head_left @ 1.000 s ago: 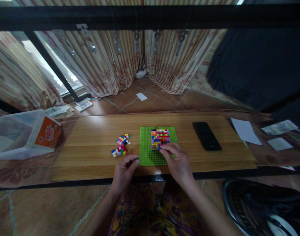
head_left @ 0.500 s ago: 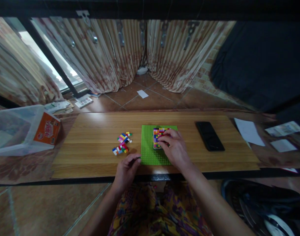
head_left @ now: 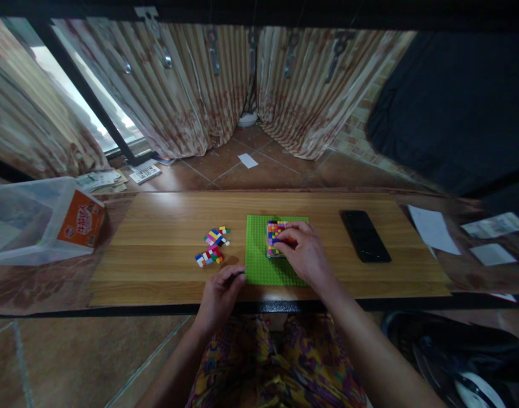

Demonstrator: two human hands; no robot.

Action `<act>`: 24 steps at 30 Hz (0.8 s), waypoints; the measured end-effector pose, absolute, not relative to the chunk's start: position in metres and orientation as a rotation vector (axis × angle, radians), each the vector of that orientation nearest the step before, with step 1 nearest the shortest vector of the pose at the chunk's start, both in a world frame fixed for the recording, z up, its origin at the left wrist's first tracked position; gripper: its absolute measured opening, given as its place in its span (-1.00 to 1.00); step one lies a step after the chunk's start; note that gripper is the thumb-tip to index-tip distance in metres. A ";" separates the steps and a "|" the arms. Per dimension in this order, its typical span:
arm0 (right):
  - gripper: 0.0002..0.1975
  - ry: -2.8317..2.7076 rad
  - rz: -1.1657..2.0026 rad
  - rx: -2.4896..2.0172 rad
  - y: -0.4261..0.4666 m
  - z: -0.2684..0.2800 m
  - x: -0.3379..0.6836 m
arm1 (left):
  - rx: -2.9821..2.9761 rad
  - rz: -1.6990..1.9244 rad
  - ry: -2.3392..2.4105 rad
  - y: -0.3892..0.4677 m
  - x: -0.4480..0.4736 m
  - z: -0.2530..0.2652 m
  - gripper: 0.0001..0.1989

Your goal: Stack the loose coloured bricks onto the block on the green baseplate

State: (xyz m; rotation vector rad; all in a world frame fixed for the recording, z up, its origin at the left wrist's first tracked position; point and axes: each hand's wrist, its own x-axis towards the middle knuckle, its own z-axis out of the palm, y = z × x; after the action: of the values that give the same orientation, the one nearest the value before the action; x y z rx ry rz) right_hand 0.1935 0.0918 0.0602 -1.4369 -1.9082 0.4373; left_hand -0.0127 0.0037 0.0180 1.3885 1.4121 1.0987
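Observation:
A green studded baseplate (head_left: 257, 272) lies near the table's front edge. On it stands a block of many-coloured toy bricks (head_left: 273, 232), partly covered by my right hand (head_left: 305, 250). The thumb and forefinger of that hand are pinched at the top of the block; whatever is between them is hidden. Close to the baseplate's front left corner, my left hand (head_left: 221, 290) is closed, with a small dark brick (head_left: 243, 272) at its fingertips. Left of the baseplate, loose coloured bricks lie in two small groups, a farther pile (head_left: 216, 236) and a nearer pile (head_left: 209, 256).
The wooden tabletop (head_left: 166, 226) carries a black phone (head_left: 365, 236) on the right. A clear plastic bin (head_left: 34, 221) with an orange label is at the far left. White paper (head_left: 433, 229) and other sheets lie beyond the right end.
The view has shifted slightly. My right hand stays over the brick block with only a small change at the fingertips. My left hand holds its place beside the baseplate.

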 end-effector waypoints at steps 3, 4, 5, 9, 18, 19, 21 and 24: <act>-0.88 -1.835 0.429 -1.472 0.091 0.058 0.193 | 1.399 1.103 1.411 0.004 -0.013 0.015 -0.82; -0.86 -1.818 0.433 -1.480 0.091 0.058 0.193 | 1.402 1.105 1.412 0.004 -0.013 0.015 -0.82; -0.84 -1.808 0.442 -1.485 0.092 0.059 0.193 | 1.404 1.108 1.413 0.004 -0.013 0.014 -0.83; -0.88 -1.825 0.500 -1.503 0.096 0.064 0.191 | 1.404 1.123 1.419 0.003 -0.012 0.015 -0.84; -0.91 -1.896 0.473 -1.526 0.101 0.066 0.190 | 1.300 1.157 1.378 0.006 -0.008 0.021 -0.85; -0.92 -1.883 0.462 -1.515 0.099 0.066 0.190 | 1.262 1.165 1.373 0.006 -0.008 0.022 -0.85; -0.94 -1.833 0.427 -1.477 0.092 0.066 0.191 | 1.163 1.184 1.360 0.006 -0.006 0.025 -0.84; -0.95 -1.750 0.388 -1.380 0.072 0.066 0.192 | 1.016 1.209 1.320 0.006 -0.001 0.032 -0.79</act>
State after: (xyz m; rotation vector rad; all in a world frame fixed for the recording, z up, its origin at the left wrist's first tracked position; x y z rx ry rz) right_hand 0.1923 0.0716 0.0662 -1.3804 -1.7505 0.3878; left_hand -0.0011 0.0055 0.0319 1.0157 1.3200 1.2088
